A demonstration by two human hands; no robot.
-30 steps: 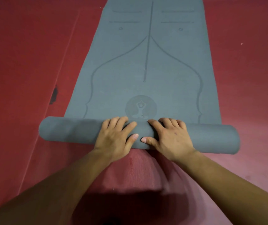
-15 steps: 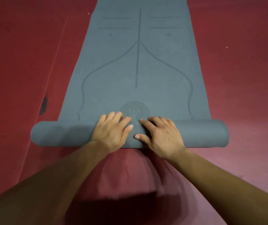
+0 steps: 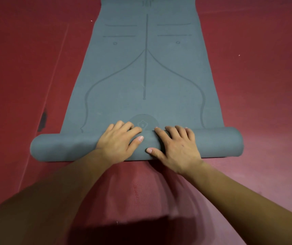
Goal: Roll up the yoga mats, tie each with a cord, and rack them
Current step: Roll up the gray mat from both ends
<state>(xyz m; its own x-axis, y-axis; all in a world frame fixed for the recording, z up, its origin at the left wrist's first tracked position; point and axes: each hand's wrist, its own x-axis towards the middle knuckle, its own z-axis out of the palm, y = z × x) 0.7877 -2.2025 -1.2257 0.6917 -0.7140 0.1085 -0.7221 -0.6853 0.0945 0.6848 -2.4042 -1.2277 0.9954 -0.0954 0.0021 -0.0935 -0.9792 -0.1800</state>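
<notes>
We see the yoga mat [image 3: 124,85] lying on the floor [image 3: 26,68], its roll [image 3: 62,147] crosswise nearest us and the flat stretch running away behind it, with our left hand [image 3: 117,141] and right hand [image 3: 177,150] side by side on the roll's middle.

The roll [image 3: 62,147] has travelled further up the mat [image 3: 147,76]. A second ago the round emblem [image 3: 143,121] lay fully in view beyond the fingers, with a seated figure in it. Now the roll covers its lower part and only the top with a small diamond shows. The left hand [image 3: 118,144] and right hand [image 3: 177,149] have moved forward with the roll.
</notes>
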